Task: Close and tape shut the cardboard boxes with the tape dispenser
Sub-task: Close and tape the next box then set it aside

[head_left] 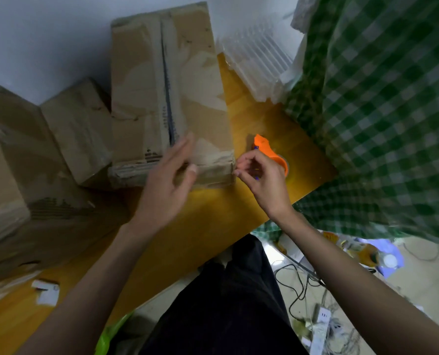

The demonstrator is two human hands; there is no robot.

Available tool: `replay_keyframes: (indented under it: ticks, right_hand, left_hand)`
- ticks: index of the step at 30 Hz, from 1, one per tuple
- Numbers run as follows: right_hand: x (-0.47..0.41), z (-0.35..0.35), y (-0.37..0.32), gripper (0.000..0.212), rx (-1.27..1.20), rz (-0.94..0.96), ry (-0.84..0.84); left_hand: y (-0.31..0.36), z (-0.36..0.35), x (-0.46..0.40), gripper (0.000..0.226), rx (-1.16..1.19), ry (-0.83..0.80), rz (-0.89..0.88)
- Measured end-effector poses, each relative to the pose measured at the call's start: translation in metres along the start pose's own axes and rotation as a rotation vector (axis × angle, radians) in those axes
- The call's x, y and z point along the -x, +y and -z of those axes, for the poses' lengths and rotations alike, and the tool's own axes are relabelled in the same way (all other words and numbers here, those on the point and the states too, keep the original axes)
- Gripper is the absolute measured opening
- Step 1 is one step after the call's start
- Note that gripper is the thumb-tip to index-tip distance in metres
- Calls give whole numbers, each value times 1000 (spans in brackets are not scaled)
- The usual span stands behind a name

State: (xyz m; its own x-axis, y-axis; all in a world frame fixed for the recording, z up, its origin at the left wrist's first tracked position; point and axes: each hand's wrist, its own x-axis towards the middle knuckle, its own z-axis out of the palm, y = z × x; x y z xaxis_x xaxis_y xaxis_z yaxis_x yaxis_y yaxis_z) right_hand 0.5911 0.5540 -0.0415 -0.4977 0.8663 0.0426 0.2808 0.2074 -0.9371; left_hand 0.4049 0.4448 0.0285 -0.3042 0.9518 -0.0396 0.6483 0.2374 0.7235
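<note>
Head view, looking down: the long cardboard box [169,98] lies closed on the wooden table [187,242], its near end close to the front edge, seam running away from the person. The left hand [166,185] rests on that near end, fingers straight and loose, thumb on the end face. The right hand [260,175] hovers by the box's near right corner, fingers curled, seemingly pinching something too thin to make out. The orange tape dispenser [271,153] sits on the table just behind that hand; whether the hand touches it, one cannot tell. Taping looks to be the step; next the strip needs pressing down along the seam. More boxes [77,129] crowd the table's left side, a green checked cloth [382,119] hangs right, cables [298,285] litter the floor.
</note>
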Motion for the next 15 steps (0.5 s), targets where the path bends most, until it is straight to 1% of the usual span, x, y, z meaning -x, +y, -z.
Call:
replay_keyframes:
  ticks: [3,6,8,10,15]
  right_hand:
    - [-3,-2,-2,19,67,63,-23]
    - [-2,-4,-7,23,112,88,-32]
    - [1,-3,-9,24,156,108,-20]
    - [1,-2,-14,24,211,121,-15]
    - [-3,-4,-28,36,267,90,-47]
  left_hand:
    - [-30,25,17,45,-79,322,154]
    - [-59,44,33,39,-104,496,296]
    - [-69,51,40,33,-65,538,352]
    - [-75,54,42,30,-29,540,390]
    - [-83,72,40,21,-24,528,347]
